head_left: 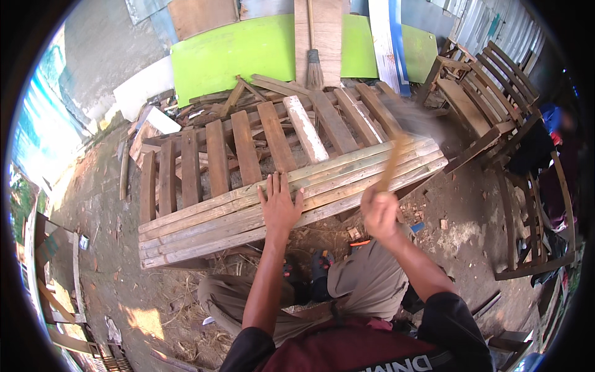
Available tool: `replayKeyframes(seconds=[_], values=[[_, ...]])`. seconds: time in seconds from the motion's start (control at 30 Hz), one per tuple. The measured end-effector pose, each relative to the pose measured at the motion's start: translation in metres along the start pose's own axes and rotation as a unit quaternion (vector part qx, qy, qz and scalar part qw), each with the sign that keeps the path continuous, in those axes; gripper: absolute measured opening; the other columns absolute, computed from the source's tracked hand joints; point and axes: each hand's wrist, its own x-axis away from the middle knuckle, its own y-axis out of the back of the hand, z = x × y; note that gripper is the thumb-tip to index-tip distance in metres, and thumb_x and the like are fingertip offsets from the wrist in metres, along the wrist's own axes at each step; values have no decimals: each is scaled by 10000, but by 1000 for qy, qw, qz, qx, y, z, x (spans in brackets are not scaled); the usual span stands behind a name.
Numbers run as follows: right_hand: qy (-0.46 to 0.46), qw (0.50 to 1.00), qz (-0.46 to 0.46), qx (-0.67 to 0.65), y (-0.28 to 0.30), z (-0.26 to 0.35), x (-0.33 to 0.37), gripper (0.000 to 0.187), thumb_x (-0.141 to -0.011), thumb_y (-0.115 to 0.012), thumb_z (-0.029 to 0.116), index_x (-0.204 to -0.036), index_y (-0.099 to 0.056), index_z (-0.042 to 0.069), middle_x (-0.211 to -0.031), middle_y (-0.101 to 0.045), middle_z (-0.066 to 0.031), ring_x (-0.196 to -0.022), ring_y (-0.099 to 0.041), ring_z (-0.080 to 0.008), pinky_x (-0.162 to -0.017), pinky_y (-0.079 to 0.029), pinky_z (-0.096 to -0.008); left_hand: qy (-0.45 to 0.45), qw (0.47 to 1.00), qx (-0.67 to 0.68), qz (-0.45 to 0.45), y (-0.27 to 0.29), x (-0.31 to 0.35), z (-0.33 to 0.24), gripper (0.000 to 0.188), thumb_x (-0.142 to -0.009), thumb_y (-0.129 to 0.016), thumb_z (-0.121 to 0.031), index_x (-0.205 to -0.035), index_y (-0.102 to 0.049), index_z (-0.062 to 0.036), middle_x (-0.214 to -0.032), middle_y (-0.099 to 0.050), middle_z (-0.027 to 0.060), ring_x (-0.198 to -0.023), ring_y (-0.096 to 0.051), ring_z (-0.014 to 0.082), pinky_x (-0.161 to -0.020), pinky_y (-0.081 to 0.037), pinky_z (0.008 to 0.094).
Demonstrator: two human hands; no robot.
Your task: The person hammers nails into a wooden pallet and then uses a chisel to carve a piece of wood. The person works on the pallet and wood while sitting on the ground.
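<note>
Striking step over the boards (217, 223)

I'd call this hammering, probably: right hand (381, 217) closed round a wooden-handled tool (393, 162), far end blurred. Left hand (281, 208) flat on the boards, fingers spread. Next move, I judge, calls for steady boards, fingers clear. Boards lie side by side along the near edge of the slatted frame (246, 149): long, narrow, pale, weathered.

The long boards (338, 181) are rough, matt wood; the trousers (365, 273), matt cloth; the blurred handle (392, 162) is probably smooth wood.
</note>
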Motion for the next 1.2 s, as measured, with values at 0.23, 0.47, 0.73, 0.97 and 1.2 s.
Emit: replayKeyframes(seconds=[0.23, 0.47, 0.73, 0.97, 1.2], values=[[-269, 945, 5, -187, 4, 50, 10, 593, -1081, -339, 550, -741, -427, 72, -570, -347, 31, -445, -363, -59, -397, -279, -237, 9, 1000, -12, 6, 6, 0, 16, 681, -980, -527, -459, -1489, -425, -19, -1536, -437, 206, -1485, -319, 358, -1209, -153, 613], [-196, 961, -113, -158, 45, 13, 56, 496, -1097, -376, 473, -828, -458, 65, -628, -392, 40, -521, -371, -52, -460, -296, -235, -24, 1000, -21, 3, -3, -7, 8, 672, -1002, -495, -480, -1471, -454, 0, -1544, -424, 220, -1487, -314, 366, -1210, -162, 600], [-338, 907, -243, 65, 107, -66, 201, 536, -1058, -498, 436, -738, -543, 8, -591, -482, -21, -574, -465, -116, -541, -398, -360, -70, 993, -68, 66, -36, -46, -24, 654, -1013, -487, -473, -1480, -443, -17, -1510, -447, 247, -1447, -372, 373, -1229, -200, 544], [-521, 776, -301, 188, 165, -109, 267, 662, -1005, -530, 544, -823, -638, -83, -732, -652, -266, -737, -686, -403, -693, -495, -479, -51, 991, -113, 56, -41, -27, -32, 704, -1041, -413, -506, -1515, -369, 13, -1552, -390, 242, -1467, -331, 380, -1229, -191, 537], [-608, 705, -237, 278, 151, -190, 370, 511, -998, -547, 426, -950, -654, -72, -918, -688, -336, -959, -677, -496, -845, -536, -535, -63, 987, -144, 43, -42, 45, -78, 679, -1062, -384, -455, -1548, -300, 11, -1634, -258, 201, -1527, -219, 356, -1219, -185, 554]])
